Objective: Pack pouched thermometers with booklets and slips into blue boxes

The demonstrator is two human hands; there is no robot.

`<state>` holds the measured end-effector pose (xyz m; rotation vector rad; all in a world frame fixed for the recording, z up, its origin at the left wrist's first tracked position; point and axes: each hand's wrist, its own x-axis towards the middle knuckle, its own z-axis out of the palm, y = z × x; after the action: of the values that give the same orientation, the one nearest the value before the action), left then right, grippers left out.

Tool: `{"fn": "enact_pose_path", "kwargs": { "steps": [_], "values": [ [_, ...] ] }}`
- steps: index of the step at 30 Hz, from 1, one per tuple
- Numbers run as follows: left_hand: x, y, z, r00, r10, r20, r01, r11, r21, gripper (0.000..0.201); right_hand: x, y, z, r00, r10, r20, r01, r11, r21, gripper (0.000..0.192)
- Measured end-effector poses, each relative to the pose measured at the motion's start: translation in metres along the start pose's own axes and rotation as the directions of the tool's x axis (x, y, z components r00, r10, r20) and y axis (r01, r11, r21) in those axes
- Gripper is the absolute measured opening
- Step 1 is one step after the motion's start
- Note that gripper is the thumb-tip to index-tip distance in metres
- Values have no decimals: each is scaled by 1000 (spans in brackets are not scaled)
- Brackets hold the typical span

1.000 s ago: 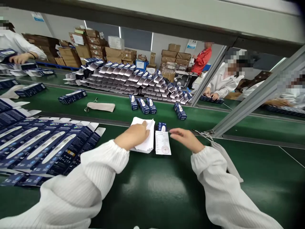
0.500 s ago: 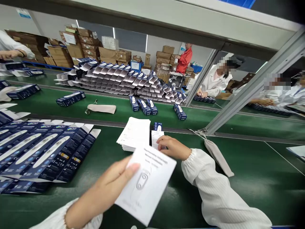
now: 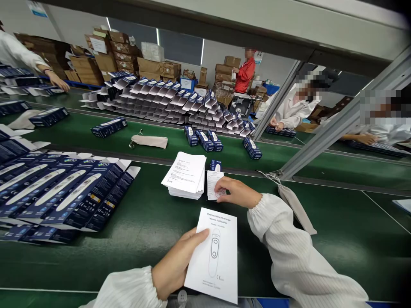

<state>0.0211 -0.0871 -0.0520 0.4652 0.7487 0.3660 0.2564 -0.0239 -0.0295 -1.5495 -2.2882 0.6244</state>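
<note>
My left hand (image 3: 181,259) grips a white instruction manual (image 3: 221,256) along its left edge, thumb on the front cover. A line drawing of an infrared thermometer and French text show on that cover. Farther up the bench, my right hand (image 3: 237,191) touches a small printed slip (image 3: 213,184), its thumb and bent fingers apart on the paper. Part of the slip is hidden under those fingers. Just left of it stands a thick stack of printed sheets (image 3: 186,173). A small blue box (image 3: 215,165) sits right behind the slip.
Blue thermometer cartons (image 3: 73,192) lie in rows on the left. Behind, a green conveyor (image 3: 144,156) carries several boxes and a beige pouch (image 3: 150,141). Another pouch (image 3: 295,207) lies right, near a metal post (image 3: 327,119). Open cartons (image 3: 160,100) are piled beyond; co-workers sit across.
My left hand has brought the manual lower and turned it nearly upright. My right hand stays at the slip, its thumb now showing apart from the fingers. The view has shifted slightly.
</note>
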Motion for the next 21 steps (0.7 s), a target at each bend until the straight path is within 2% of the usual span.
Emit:
{"fn": "enact_pose_path", "kwargs": {
  "steps": [4,7,11,14,17,21],
  "values": [
    [2,0,-1,1000,-14,-7,13,999,-42,36,1,1,-2,1000,-26,16,26,1000,5,12],
    [5,-1,2,1000,-21,-17,20,999,-47,35,3,4,0,999,-35,-14,35,999,3,8],
    [12,-1,9,998,5,-65,-8,998,-54,32,2,3,6,985,8,-170,-13,1000,-26,16],
    [19,2,13,994,57,-97,-64,995,-78,34,-12,-11,15,962,14,-271,-20,1000,-20,20],
    [25,7,17,988,105,-112,-118,985,-122,39,-36,-32,28,958,-72,-276,77,997,7,23],
    [31,10,19,990,126,-67,-134,983,-125,43,-61,-53,47,936,-219,-276,236,971,32,28]
  ]
}}
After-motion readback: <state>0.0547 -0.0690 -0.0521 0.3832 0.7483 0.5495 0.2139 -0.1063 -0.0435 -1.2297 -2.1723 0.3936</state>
